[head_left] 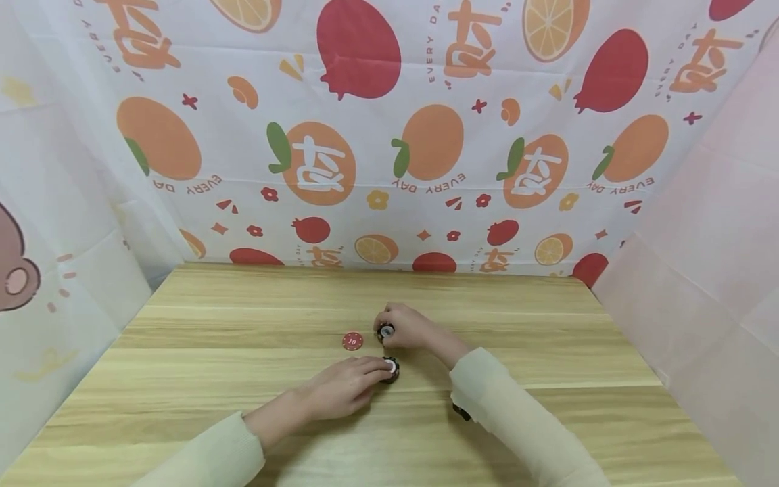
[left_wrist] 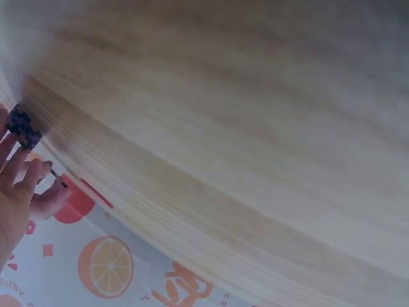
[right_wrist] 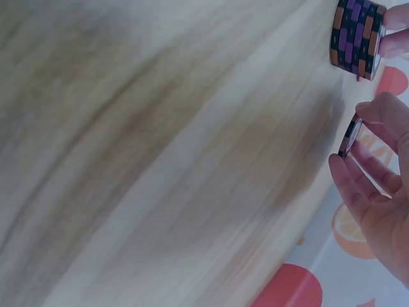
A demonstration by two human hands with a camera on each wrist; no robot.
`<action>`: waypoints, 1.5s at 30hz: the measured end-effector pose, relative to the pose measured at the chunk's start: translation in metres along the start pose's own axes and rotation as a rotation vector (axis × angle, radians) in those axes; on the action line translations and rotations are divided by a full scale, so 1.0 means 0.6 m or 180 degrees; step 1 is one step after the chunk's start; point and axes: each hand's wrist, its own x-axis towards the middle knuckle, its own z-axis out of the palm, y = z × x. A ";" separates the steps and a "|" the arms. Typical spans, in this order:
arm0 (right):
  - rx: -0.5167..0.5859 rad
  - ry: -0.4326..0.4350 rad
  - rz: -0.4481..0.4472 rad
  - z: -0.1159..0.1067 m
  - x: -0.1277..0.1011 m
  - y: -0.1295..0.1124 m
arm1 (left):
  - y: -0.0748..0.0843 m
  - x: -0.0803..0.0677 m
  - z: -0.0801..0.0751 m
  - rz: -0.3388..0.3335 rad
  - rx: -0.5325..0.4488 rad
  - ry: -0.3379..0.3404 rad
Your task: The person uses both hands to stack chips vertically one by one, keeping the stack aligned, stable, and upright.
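Several black poker chips with orange and purple edge marks form a stack (right_wrist: 356,38) on the table. My left hand (head_left: 345,387) reaches in from the left, its fingers laid straight across the stack's pale-centred top. Just beyond the stack, my right hand (head_left: 406,326) pinches a single black poker chip (right_wrist: 349,135) by its edge between thumb and fingers. That chip is tilted, with its grey centre (head_left: 387,332) facing the head camera. To the left of it lies a red poker chip (head_left: 352,341) marked 10, flat on the wood.
A dark object (head_left: 461,410) shows partly under the right sleeve (head_left: 487,379), mostly hidden. The wooden table (head_left: 255,304) ends at a fruit-print curtain (head_left: 377,223) behind, with pale cloth (head_left: 700,270) hanging along both sides.
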 end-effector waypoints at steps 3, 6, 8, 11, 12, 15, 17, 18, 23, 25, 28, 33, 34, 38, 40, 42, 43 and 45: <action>-0.0006 -0.0003 -0.0048 -0.001 -0.007 -0.002 | -0.003 -0.001 0.002 0.0049 0.0019 0.0052; 0.0021 0.0011 -0.0116 -0.001 -0.012 -0.003 | -0.005 -0.002 0.004 0.0070 0.0030 0.0081; 0.0022 0.0030 -0.0174 -0.002 -0.016 -0.004 | -0.006 -0.003 0.005 0.0071 0.0040 0.0090; -0.0044 0.0047 -0.0250 -0.001 -0.022 -0.003 | -0.006 -0.002 0.005 0.0067 0.0039 0.0076; -0.0058 0.0049 -0.0267 -0.001 -0.024 -0.004 | -0.006 -0.002 0.005 0.0064 0.0034 0.0068; -0.0050 0.0036 -0.0287 -0.002 -0.032 -0.006 | -0.006 -0.002 0.004 0.0033 0.0018 0.0024; 0.0003 0.0035 -0.0304 -0.005 -0.037 -0.010 | -0.005 -0.002 0.002 0.0006 0.0026 -0.0003; 0.0023 0.0030 -0.0310 -0.006 -0.040 -0.012 | -0.004 -0.002 0.002 -0.0006 0.0031 -0.0014; 0.0021 -0.0005 -0.0309 -0.009 -0.051 -0.021 | -0.002 -0.003 -0.001 -0.0011 0.0065 -0.0006; 0.0037 -0.0015 -0.0308 -0.009 -0.054 -0.022 | -0.002 -0.004 -0.001 0.0006 0.0073 0.0011; 0.0061 -0.0004 -0.0339 -0.006 -0.058 -0.024 | -0.003 -0.005 -0.003 0.0053 0.0075 0.0062; 0.0118 0.0029 -0.0383 -0.001 -0.063 -0.022 | -0.009 -0.008 -0.006 0.0203 0.0045 0.0349; 0.0139 0.0031 -0.0377 0.000 -0.064 -0.022 | -0.010 -0.008 -0.007 0.0227 0.0046 0.0410; 0.0156 0.0002 -0.0394 0.003 -0.071 -0.023 | -0.014 -0.009 -0.011 0.0256 0.0098 0.0540; 0.0148 0.0000 -0.0422 0.004 -0.074 -0.026 | -0.015 -0.010 -0.012 0.0240 0.0116 0.0529; 0.0141 0.0010 -0.0461 0.004 -0.077 -0.029 | -0.015 -0.011 -0.014 0.0221 0.0118 0.0513; 0.0154 0.0017 -0.0471 0.004 -0.078 -0.031 | -0.015 -0.012 -0.015 0.0212 0.0126 0.0504; 0.0158 0.0028 -0.0478 0.005 -0.079 -0.034 | -0.015 -0.012 -0.016 0.0197 0.0127 0.0491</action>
